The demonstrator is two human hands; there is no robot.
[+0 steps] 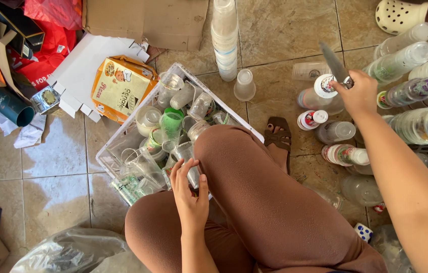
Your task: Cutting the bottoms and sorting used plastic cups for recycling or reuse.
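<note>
- Sitting on the tiled floor (57,151), the person has one knee in brown trousers (254,197) raised in the middle of the view.
- Left hand (189,189) is closed around a clear plastic cup (189,162), thumb on one side and fingers on the other, at the near edge of a white plastic crate (118,141).
- That crate lies just left of the knee and is full of clear cups and jars, with a green cup (171,122) near its middle.
- Right hand (359,93) is clenched around the handle of a knife (334,63), blade pointing up and to the left, raised above the floor.
- Just beside and below that hand stand small bottles with white caps and red labels (313,120), some upright, some lying.
- Farther right lie long nested rows of clear cups (406,60) on their sides.
- A tall stack of clear cups (225,38) stands at the top centre, with a single upturned cup (245,85) next to it.
- An orange printed carton (120,87), flat white cardboard (85,65) and red bags (47,45) lie to the upper left.
- A sandalled foot (278,137) shows beyond the knee.
</note>
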